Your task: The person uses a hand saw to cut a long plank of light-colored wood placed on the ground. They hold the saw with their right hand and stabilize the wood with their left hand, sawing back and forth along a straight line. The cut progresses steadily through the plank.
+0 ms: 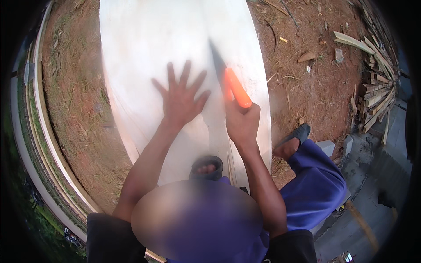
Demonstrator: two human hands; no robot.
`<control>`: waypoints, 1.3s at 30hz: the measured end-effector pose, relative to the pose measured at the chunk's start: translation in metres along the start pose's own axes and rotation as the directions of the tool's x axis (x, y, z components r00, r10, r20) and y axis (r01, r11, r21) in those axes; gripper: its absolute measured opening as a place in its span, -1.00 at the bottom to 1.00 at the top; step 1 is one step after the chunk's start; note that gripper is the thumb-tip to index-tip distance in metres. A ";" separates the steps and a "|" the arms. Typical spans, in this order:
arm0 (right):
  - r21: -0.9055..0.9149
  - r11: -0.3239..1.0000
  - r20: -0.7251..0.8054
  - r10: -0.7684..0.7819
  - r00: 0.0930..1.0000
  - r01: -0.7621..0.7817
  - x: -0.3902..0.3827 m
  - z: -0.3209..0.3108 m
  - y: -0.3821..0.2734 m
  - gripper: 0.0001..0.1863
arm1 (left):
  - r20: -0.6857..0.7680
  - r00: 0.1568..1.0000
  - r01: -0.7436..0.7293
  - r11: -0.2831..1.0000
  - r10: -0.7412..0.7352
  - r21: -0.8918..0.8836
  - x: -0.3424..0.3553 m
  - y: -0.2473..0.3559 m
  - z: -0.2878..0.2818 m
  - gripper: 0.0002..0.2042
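Observation:
A wide pale board (144, 44), probably plywood, stretches away in front of me. Flat on its middle rests my left hand (182, 96), fingers spread. My right hand (243, 122) is closed round the orange handle of a handsaw (237, 87). The saw's dark blade (215, 55) points away from me over the board, to the right of my left hand. Glare washes out the board near the blade, so I cannot tell how deep the teeth sit in it. A line runs in the board from the saw back toward me.
My sandalled foot (207, 168) stands on the board's near part; the other foot (291, 142) is on the reddish ground to the right. A pile of split wood strips (376, 98) lies at the right. Long pale rails (44, 101) curve along the left. Grey paving (368, 175) is at lower right.

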State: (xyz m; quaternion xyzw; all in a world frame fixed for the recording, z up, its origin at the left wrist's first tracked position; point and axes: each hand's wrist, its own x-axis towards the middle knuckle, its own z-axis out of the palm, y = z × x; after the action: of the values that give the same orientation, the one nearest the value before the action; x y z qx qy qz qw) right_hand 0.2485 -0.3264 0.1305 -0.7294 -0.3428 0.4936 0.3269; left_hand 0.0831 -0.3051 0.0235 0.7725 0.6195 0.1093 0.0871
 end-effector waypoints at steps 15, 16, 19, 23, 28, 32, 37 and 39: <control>-0.023 0.998 -0.044 0.063 0.997 -0.064 -0.146 -0.069 0.011 -0.93 | 0.011 1.000 -0.004 1.000 0.004 0.010 -0.003 0.001 0.000 -0.44; 0.026 1.000 0.012 0.014 1.000 -0.014 -0.098 -0.044 0.018 -0.89 | 0.019 1.000 0.006 1.000 -0.006 0.016 -0.008 -0.002 0.000 -0.44; -0.053 0.999 -0.003 -0.004 1.000 0.004 0.010 0.015 -0.019 -0.73 | -0.002 1.000 -0.008 1.000 0.008 0.028 0.001 0.001 0.000 -0.44; -0.020 0.998 0.014 0.060 0.998 -0.060 -0.017 -0.007 -0.017 -0.77 | -0.047 0.999 -0.015 0.999 0.017 0.032 0.001 -0.003 0.001 -0.44; -0.149 0.989 0.033 -0.010 0.999 0.015 -0.192 -0.111 0.013 -0.93 | -0.027 1.000 0.001 1.000 0.000 0.024 -0.001 -0.002 0.000 -0.45; -0.069 0.997 0.008 0.043 0.999 -0.043 -0.178 -0.093 0.012 -0.92 | 0.014 1.000 0.004 1.000 -0.005 0.019 -0.004 -0.001 -0.001 -0.45; -0.069 0.997 -0.030 -0.023 0.999 0.021 0.022 0.007 -0.019 -0.76 | -0.014 1.000 -0.027 0.999 0.027 0.029 0.003 0.007 0.003 -0.43; -0.055 0.998 0.007 0.026 1.000 -0.026 0.013 0.001 -0.017 -0.77 | -0.036 0.999 -0.036 0.999 0.036 0.023 0.000 0.003 0.006 -0.42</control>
State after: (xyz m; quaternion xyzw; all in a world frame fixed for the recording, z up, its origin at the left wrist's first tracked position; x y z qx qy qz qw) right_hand 0.2481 -0.3059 0.1372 -0.7407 -0.3480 0.4908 0.2989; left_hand 0.0878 -0.3058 0.0187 0.7823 0.6081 0.1183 0.0652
